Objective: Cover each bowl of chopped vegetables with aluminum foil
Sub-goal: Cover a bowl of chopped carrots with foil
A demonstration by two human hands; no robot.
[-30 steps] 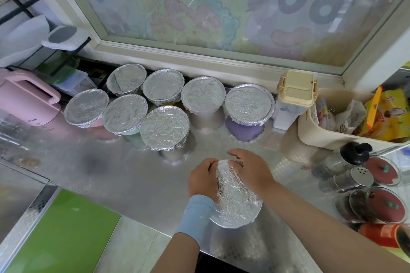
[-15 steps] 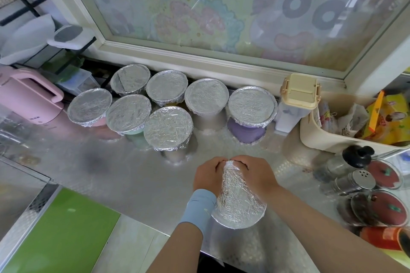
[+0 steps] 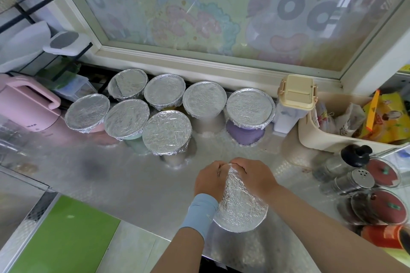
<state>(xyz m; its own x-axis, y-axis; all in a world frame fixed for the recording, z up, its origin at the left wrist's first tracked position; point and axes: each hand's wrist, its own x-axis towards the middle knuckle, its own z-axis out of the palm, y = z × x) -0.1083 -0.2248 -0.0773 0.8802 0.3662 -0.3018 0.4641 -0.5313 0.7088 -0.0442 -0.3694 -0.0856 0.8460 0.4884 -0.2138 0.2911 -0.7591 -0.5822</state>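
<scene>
Near the front edge of the steel desk (image 3: pixel 124 179) stands a bowl (image 3: pixel 243 215) with a crinkled sheet of foil (image 3: pixel 236 188) over its top, and both hands are bunched at its far rim. The left hand (image 3: pixel 208 180), above a pale blue wristband, and the right hand (image 3: pixel 255 176) each keep a narrow grip, fingers curled over the foil's edge and pinching it, knuckles almost touching. Seven covered bowls (image 3: pixel 166 132) stand in two rows well behind, below the window sill, between a pink jug (image 3: pixel 26 104) and a beige tub (image 3: pixel 328 137) of packets.
</scene>
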